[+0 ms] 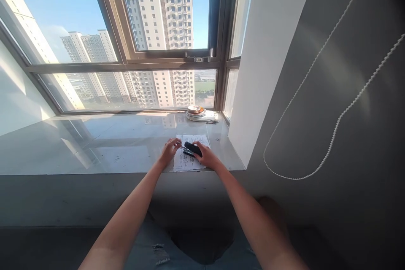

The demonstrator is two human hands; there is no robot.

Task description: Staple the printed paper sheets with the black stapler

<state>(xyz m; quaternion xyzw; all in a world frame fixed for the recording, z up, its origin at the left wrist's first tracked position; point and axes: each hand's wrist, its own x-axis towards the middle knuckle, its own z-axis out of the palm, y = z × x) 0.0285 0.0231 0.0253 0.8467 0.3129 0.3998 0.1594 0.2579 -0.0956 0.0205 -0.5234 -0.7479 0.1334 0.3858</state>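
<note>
A: Where is the black, elongated stapler (191,147)?
B: Over flat printed paper sheets (189,164) on the glossy sill (126,158); the right hand (206,155) grasps its rounded body.
A: State of the left hand (170,150)?
B: Fingers curled beside the slim metallic strip (184,148); whether they grasp it, I cannot tell.

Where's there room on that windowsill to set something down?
The widest free patch of windowsill lies left of the left hand, back to the window frame, apart from small specks. A thin strip separates the printed paper from the round stack. It's crowded on the paper, where the right hand holds a black stapler, and at the stack, beside small dark items.
</note>
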